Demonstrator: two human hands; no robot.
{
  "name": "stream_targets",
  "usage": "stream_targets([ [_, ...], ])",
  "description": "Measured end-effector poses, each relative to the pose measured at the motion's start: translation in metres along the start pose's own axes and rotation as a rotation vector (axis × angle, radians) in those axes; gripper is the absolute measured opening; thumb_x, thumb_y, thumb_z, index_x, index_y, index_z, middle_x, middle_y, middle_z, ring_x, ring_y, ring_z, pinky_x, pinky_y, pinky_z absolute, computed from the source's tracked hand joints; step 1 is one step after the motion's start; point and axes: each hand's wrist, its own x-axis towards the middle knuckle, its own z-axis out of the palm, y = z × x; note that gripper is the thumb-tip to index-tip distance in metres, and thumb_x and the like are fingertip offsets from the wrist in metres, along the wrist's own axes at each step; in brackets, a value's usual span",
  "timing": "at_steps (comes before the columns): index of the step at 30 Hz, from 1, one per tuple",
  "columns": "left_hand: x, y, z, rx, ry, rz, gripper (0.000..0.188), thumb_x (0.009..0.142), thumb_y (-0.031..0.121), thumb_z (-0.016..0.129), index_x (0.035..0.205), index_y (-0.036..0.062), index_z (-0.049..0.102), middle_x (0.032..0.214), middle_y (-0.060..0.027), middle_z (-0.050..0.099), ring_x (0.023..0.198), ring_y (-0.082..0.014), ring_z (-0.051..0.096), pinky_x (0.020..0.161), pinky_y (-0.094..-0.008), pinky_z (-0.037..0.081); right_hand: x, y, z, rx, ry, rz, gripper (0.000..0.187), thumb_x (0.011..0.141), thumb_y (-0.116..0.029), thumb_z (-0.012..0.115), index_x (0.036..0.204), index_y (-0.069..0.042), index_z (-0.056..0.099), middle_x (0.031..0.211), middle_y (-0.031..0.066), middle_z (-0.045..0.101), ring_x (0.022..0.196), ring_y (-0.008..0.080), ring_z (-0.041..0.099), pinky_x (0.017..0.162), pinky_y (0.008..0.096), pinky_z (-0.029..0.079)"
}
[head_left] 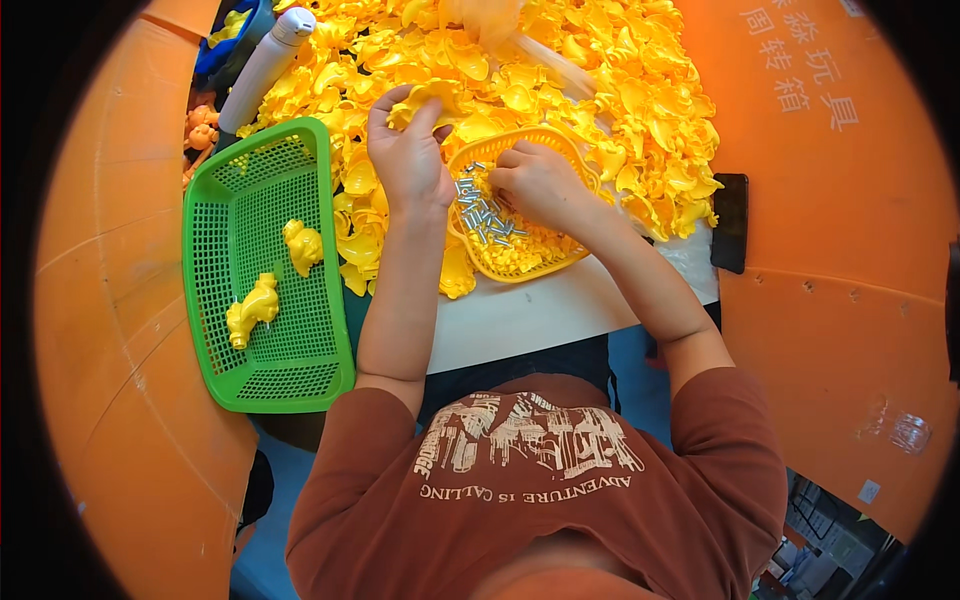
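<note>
Left of the left hand (408, 150), a green perforated plastic basket (215, 300) contains two assembled yellow plastic toy figures (252, 310). That hand grips a yellow moulded plastic shell (425, 95) from the pile. Just right, the right hand (537, 180) closes, fingertips pinching small metal screws (480, 215) inside a yellow plastic mesh basket (530, 255).

The left hand (408, 150) grips a yellow plastic shell (425, 97); the right hand (535, 180) reaches among metal pins (482, 212) in a yellow basket (520, 262).

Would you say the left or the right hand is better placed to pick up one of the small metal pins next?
Probably the right hand: it rests in the yellow basket directly on the metal pins, while the left hand is gripping a yellow plastic shell above the heap.
</note>
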Motion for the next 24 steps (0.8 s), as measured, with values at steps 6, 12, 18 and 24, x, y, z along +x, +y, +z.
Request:
stream_targets([
  [6, -0.008, -0.005, 0.008, 0.001, -0.161, 0.043, 0.039, 0.077, -0.008, 0.059, 0.112, 0.0024, 0.045, 0.098, -0.0105, 0.055, 0.083, -0.0193, 0.061, 0.066, -0.0301, 0.056, -0.006, -0.006, -0.018, 0.293, 0.043, 0.208, 0.013, 0.072, -0.004, 0.063, 0.085, -0.004, 0.065, 0.081, 0.01, 0.061, 0.079, 0.0279, 0.058, 0.069, 0.0341, 0.048],
  [12, -0.015, -0.003, 0.012, 0.071, -0.25, -0.002, 0.03, 0.079, -0.005, 0.059, 0.108, -0.0035, 0.053, 0.095, -0.0101, 0.057, 0.081, -0.0169, 0.061, 0.065, -0.026, 0.055, -0.01, -0.005, -0.057, 0.501, 0.413, 0.215, 0.02, 0.08, -0.001, 0.06, 0.1, 0.0, 0.063, 0.089, 0.0127, 0.065, 0.078, 0.0206, 0.063, 0.073, 0.028, 0.049],
  [18, -0.035, 0.008, 0.024, 0.282, -0.286, 0.05, 0.022, 0.08, -0.003, 0.059, 0.101, -0.0048, 0.054, 0.094, -0.0105, 0.057, 0.079, -0.0141, 0.06, 0.056, -0.0231, 0.054, 0.003, -0.013, -0.084, 1.049, 0.634, 0.343, 0.013, 0.083, -0.003, 0.06, 0.092, 0.006, 0.063, 0.087, 0.0074, 0.065, 0.08, 0.0106, 0.06, 0.072, 0.0221, 0.049],
  [24, -0.044, 0.009, 0.025, 0.289, -0.34, 0.228, 0.018, 0.081, -0.002, 0.057, 0.098, -0.0032, 0.052, 0.094, -0.0103, 0.055, 0.073, -0.0116, 0.058, 0.053, -0.022, 0.054, 0.013, -0.02, -0.086, 0.889, 0.614, 0.275, 0.009, 0.081, -0.005, 0.064, 0.085, 0.002, 0.063, 0.08, 0.0035, 0.062, 0.073, 0.0073, 0.056, 0.065, 0.0195, 0.045],
])
